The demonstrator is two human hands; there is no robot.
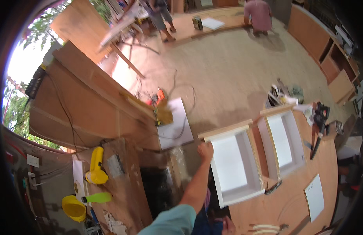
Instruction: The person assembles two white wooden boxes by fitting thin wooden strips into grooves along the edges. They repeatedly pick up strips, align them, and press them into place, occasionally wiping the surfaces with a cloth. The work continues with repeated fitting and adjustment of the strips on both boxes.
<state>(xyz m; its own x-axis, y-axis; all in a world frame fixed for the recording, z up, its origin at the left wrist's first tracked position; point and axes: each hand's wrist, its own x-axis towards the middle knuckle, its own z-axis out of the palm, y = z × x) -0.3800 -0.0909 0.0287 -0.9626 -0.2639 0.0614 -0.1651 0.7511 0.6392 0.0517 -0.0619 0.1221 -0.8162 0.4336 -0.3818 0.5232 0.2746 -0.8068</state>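
The left hand [206,152] is curled at the far left corner of a white box [233,164] by the table's left edge [234,215], maybe gripping, I can't tell, the right hand [228,226] is lower, its hold unclear, and another white box [279,137] sits further right.

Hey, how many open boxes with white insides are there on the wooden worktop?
2. The left box has the left hand at its far left corner; the right box sits just right of it. None seems hidden on the worktop.
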